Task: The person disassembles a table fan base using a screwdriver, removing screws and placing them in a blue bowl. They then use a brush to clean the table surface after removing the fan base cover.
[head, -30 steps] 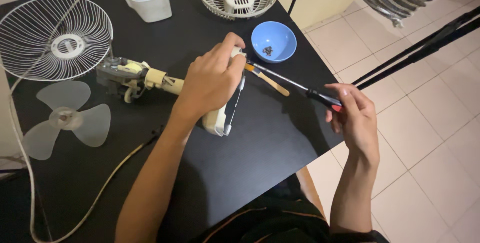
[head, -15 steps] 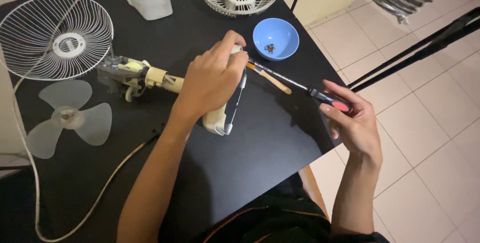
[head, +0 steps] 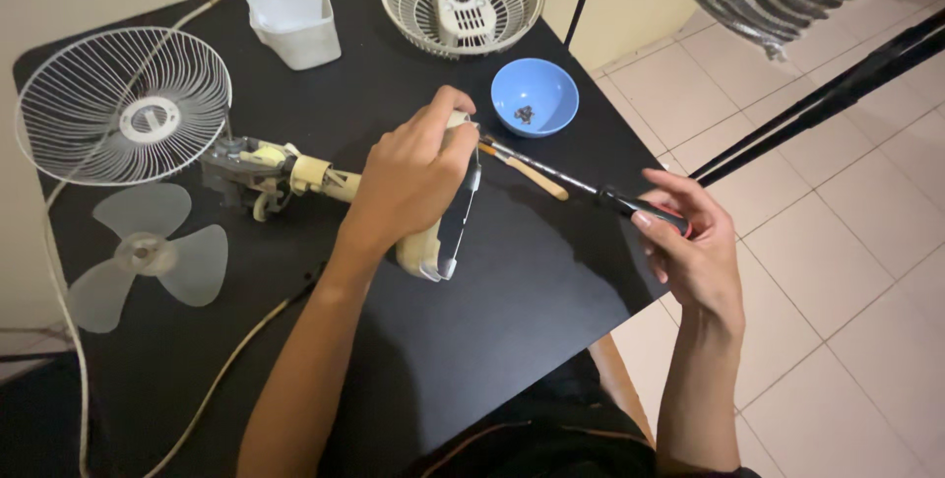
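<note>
I see my left hand (head: 418, 178) wrapped around the cream fan body (head: 438, 232) near the middle of the black tabletop (head: 413, 360). My right hand (head: 689, 252) grips a screwdriver (head: 591, 192) past the right edge, its tip at the housing's top. A blue bowl (head: 535, 96) of screws sits just beyond, toward the far right corner.

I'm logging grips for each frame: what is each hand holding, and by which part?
Left hand grips the cream fan body around its upper end. Right hand holds the screwdriver by its handle.
</note>
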